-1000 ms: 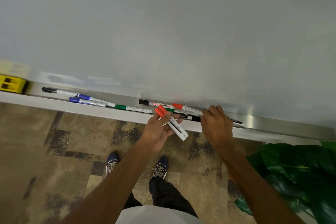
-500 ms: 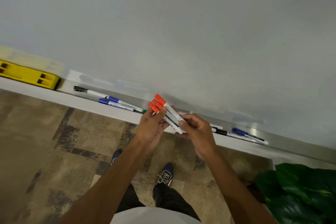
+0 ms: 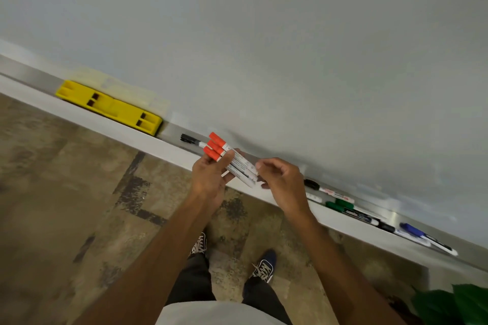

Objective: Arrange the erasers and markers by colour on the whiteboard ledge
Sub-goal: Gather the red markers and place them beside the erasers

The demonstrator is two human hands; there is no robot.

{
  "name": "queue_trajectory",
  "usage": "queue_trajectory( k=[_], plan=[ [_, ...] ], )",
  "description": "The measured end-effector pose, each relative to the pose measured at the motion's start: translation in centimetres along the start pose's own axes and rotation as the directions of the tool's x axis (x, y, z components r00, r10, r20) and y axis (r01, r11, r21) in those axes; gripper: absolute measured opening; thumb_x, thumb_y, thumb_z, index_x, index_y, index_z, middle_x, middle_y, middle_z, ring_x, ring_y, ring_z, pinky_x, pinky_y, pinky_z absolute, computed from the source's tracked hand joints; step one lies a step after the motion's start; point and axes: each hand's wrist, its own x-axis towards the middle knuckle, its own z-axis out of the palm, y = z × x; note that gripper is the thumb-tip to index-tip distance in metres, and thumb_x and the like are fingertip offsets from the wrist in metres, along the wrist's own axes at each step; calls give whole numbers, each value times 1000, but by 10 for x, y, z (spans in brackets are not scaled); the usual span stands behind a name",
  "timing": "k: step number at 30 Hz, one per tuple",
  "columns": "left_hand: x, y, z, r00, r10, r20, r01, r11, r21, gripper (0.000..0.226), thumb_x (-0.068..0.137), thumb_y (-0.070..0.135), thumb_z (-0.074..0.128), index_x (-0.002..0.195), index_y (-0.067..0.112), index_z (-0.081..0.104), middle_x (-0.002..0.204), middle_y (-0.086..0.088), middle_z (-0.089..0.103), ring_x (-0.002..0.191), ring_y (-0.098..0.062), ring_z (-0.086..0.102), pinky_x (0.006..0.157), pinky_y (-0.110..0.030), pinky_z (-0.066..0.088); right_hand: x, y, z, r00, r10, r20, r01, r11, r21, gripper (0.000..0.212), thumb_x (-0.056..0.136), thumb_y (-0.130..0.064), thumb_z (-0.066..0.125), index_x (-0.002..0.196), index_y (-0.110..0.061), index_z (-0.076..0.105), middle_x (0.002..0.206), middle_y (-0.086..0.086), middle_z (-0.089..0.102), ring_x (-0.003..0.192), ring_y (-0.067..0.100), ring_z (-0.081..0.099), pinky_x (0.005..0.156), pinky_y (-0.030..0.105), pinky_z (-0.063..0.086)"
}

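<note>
My left hand (image 3: 211, 179) grips three red-capped markers (image 3: 227, 157) in a bundle just above the whiteboard ledge (image 3: 171, 148). My right hand (image 3: 282, 185) hovers beside the markers' white ends, fingers loosely curled and holding nothing. A yellow eraser (image 3: 111, 107) lies on the ledge to the left. A black-capped marker (image 3: 188, 138) lies partly hidden behind the red bundle. To the right the ledge carries another black-capped marker (image 3: 320, 188), green markers (image 3: 339, 204), a dark marker (image 3: 369, 219) and blue markers (image 3: 414, 231).
The whiteboard (image 3: 264, 47) fills the upper view. Below the ledge is patterned floor (image 3: 79, 206) with my shoes (image 3: 260, 268) on it. A green plant (image 3: 454, 306) sits at the bottom right corner.
My right hand picked a red marker off the ledge and added it to the two in my left, then let go. The view swung left, bringing the yellow eraser closer to centre.
</note>
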Motion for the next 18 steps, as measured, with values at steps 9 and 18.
queue_trajectory(
  k=[9,18],
  plan=[
    [30,54,-81,984,-19,-175,16,1000,-18,11,93,4,64,103,3,67,109,-21,74,102,-35,72,87,-45,58,66,-31,101,903,-371,215,363,395,-844,16,94,-33,59,95,-19,67,86,3,75,79,28,70,64,33,54],
    [40,70,-106,979,-59,-197,60,998,0,30,92,5,65,119,-6,61,119,-28,68,109,-38,68,96,-49,56,77,-36,142,881,-248,402,419,16,-908,16,84,-6,62,92,-17,69,85,3,72,77,26,69,61,30,37]
  ],
)
